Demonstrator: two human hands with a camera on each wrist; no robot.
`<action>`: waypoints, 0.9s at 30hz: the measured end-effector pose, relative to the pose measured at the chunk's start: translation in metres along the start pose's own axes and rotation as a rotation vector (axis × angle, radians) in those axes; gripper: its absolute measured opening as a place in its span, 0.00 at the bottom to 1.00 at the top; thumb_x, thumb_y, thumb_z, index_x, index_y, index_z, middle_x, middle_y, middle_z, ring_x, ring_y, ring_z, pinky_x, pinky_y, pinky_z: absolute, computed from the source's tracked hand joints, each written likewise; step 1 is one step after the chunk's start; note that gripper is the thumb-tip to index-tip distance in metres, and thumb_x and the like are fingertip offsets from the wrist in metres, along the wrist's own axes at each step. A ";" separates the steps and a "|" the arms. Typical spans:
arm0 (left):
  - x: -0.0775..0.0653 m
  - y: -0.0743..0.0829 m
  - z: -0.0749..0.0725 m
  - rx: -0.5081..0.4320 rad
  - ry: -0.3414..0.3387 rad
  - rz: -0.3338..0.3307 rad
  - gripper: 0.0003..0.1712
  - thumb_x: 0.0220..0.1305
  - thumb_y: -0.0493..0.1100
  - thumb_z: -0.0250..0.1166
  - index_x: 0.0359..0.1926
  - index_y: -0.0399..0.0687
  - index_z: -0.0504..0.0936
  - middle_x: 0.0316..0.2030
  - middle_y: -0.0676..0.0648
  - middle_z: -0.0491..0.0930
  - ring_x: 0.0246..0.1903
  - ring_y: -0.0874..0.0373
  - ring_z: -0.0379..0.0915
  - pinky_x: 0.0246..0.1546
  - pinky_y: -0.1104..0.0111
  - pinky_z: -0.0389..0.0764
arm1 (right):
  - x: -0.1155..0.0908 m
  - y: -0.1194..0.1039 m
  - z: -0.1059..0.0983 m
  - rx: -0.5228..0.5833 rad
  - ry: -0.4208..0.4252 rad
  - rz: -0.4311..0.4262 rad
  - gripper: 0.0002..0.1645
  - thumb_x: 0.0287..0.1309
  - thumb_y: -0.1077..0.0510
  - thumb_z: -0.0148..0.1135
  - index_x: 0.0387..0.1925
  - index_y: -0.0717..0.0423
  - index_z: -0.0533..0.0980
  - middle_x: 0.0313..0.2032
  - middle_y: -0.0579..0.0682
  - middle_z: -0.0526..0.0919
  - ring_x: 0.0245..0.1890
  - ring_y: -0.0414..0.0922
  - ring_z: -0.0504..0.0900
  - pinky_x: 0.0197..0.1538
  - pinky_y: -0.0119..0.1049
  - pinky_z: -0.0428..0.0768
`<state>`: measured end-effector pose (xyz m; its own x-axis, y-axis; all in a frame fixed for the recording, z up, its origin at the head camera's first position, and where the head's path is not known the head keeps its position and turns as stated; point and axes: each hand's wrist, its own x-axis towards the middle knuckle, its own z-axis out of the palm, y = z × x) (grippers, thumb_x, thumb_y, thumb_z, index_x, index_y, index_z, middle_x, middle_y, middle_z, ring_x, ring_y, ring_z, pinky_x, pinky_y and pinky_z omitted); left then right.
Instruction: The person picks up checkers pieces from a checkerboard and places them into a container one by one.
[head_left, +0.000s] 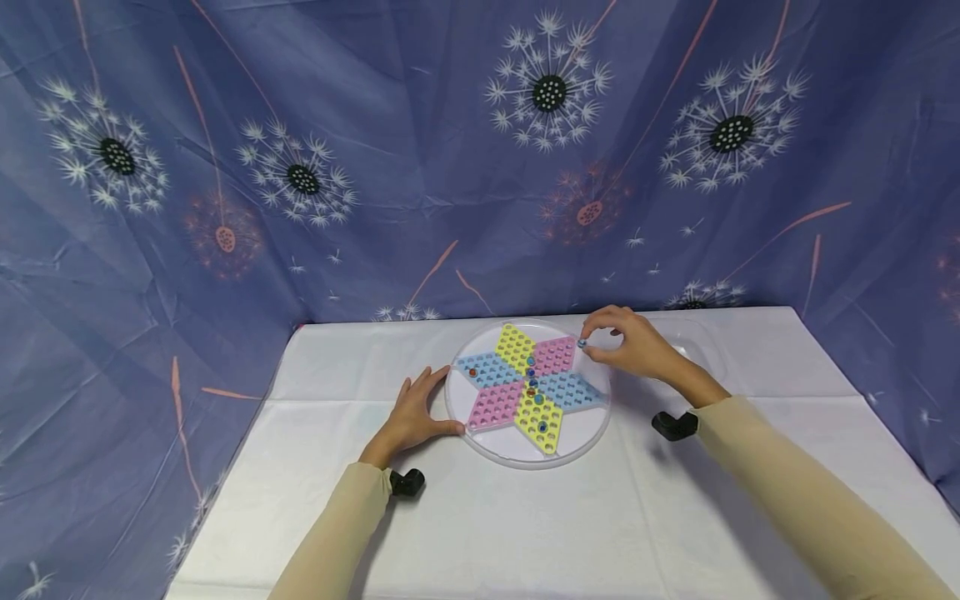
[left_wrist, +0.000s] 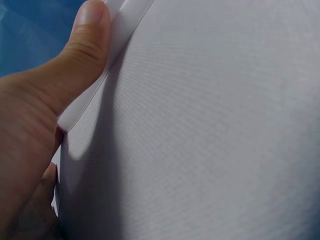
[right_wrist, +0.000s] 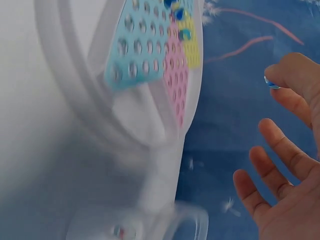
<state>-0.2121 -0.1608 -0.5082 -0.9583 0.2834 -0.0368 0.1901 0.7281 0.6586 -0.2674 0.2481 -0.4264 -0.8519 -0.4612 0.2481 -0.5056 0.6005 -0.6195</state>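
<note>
A round Chinese checkers board (head_left: 528, 462) lies on the table, its star split into pink, yellow and light blue points. Between thumb and forefinger my right hand (head_left: 633, 346) pinches a blue marble (right_wrist: 271, 82) above the board's upper right rim; the other fingers are spread. My left hand (head_left: 411, 417) rests against the left rim, thumb and fingers stretched apart, the thumb (left_wrist: 90, 45) touching the edge. Several marbles run down the star's middle, among them a light blue marble (head_left: 538, 399). A red marble (head_left: 472, 372) sits in the left blue point, and a blue marble (head_left: 542, 427) in the near yellow one.
A clear plastic tray (head_left: 718, 354) lies right of the board, partly behind my right forearm; a marble (right_wrist: 120, 231) shows in it in the right wrist view. White cloth (head_left: 540, 533) covers the table. A blue dandelion-print curtain (head_left: 420, 167) hangs behind it.
</note>
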 end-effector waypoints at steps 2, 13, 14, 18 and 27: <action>0.000 -0.001 0.000 -0.007 0.002 -0.003 0.66 0.43 0.59 0.85 0.80 0.53 0.59 0.79 0.38 0.54 0.80 0.43 0.41 0.80 0.48 0.34 | -0.004 0.005 -0.006 -0.008 0.012 0.009 0.09 0.61 0.59 0.73 0.43 0.47 0.85 0.55 0.51 0.81 0.57 0.54 0.74 0.54 0.60 0.79; 0.000 -0.001 0.000 -0.023 0.003 -0.006 0.66 0.43 0.59 0.85 0.80 0.54 0.59 0.79 0.38 0.53 0.80 0.41 0.39 0.79 0.45 0.35 | -0.027 0.032 -0.039 -0.043 0.083 0.109 0.09 0.62 0.57 0.73 0.44 0.46 0.84 0.54 0.50 0.81 0.56 0.57 0.76 0.54 0.56 0.80; 0.000 -0.001 0.000 -0.022 0.000 -0.007 0.66 0.43 0.59 0.85 0.80 0.54 0.59 0.79 0.38 0.53 0.80 0.41 0.38 0.79 0.45 0.35 | -0.029 0.034 -0.041 -0.049 0.082 0.114 0.09 0.62 0.57 0.72 0.44 0.47 0.84 0.54 0.51 0.80 0.56 0.57 0.76 0.54 0.56 0.80; 0.001 -0.001 -0.001 -0.024 -0.001 -0.014 0.66 0.43 0.59 0.85 0.80 0.55 0.59 0.80 0.38 0.52 0.80 0.38 0.36 0.79 0.43 0.36 | -0.038 0.039 -0.051 -0.073 0.083 0.130 0.09 0.64 0.56 0.71 0.46 0.49 0.84 0.56 0.54 0.80 0.56 0.59 0.77 0.54 0.56 0.80; 0.000 -0.001 -0.001 -0.025 -0.010 -0.016 0.67 0.43 0.58 0.85 0.80 0.54 0.59 0.80 0.38 0.51 0.80 0.37 0.36 0.79 0.43 0.35 | -0.047 0.048 -0.059 -0.104 0.086 0.178 0.10 0.65 0.54 0.71 0.47 0.49 0.84 0.56 0.55 0.79 0.55 0.59 0.77 0.52 0.54 0.81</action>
<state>-0.2128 -0.1616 -0.5081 -0.9591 0.2776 -0.0549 0.1687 0.7166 0.6767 -0.2597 0.3373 -0.4242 -0.9351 -0.2875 0.2073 -0.3541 0.7333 -0.5804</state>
